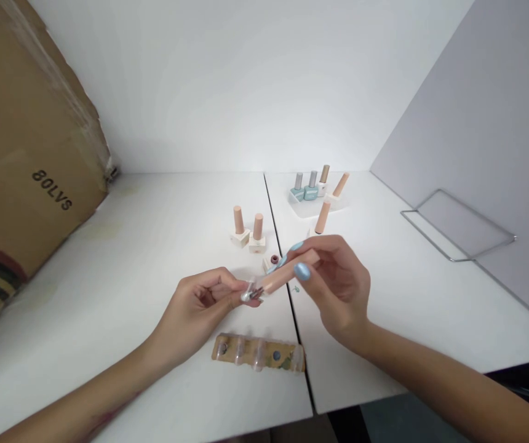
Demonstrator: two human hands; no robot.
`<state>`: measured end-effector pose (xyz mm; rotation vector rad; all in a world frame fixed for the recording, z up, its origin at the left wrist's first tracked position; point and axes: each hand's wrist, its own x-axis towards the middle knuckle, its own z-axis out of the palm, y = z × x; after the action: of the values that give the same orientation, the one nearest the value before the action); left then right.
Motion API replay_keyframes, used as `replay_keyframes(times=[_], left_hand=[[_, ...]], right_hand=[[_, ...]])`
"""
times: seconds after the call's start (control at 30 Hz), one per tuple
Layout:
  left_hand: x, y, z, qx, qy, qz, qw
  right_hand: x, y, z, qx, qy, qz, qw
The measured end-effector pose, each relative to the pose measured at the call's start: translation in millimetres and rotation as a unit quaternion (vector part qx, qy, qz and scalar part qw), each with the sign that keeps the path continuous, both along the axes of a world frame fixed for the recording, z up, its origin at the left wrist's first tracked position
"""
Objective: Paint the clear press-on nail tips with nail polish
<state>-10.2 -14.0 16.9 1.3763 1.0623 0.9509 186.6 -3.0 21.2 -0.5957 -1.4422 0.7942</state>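
Note:
Between its thumb and fingers, my left hand (206, 301) pinches a clear false nail tip (248, 289). My right hand (345, 289) grips the peach cap of a nail polish brush (287, 274), its bristle end at the nail tip. Just behind the brush sits an uncapped polish bottle (267, 264) with a dark neck, partly covered by my right fingers. Nearer to me lies a brown cardboard strip (287, 348) carrying several clear nail tips (258, 355); a blue dot (276, 355) shows on it between two of them.
Two peach-capped bottles (258, 237) stand behind my hands. A clear tray (306, 210) at the back holds several polish bottles, with another peach cap (322, 217) in front. A cardboard box (29, 154) stands left; a wire frame (453, 260) is right. A dark seam (301, 344) splits the tabletop.

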Motion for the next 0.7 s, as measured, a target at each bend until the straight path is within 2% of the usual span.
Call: replay_keyframes(times=[0.1,0.23,0.3,0.5,0.7], left_hand=[[-0.5,-0.1,0.5,0.001,-0.002,-0.003,1.0],[-0.2,0.6,1.4,-0.003,-0.002,0.001,1.0],[0.4,0.9,1.9,-0.005,-0.003,0.001,1.0],[1.0,1.3,2.7,0.006,0.0,-0.002,1.0],[1.3,1.5,0.3,0.01,0.004,0.006,1.0]], right_hand=[[-1.1,-1.5,-1.2,0.011,-0.021,0.014,1.0],[-1.5,0.6,2.2,-0.037,0.003,-0.064,0.997],[-0.6,0.8,3.4,-0.035,0.017,-0.078,0.996],[0.3,-2.3,-0.1,0.008,-0.023,0.006,1.0],[-0.3,1.7,4.5,-0.046,0.013,-0.07,0.996]])
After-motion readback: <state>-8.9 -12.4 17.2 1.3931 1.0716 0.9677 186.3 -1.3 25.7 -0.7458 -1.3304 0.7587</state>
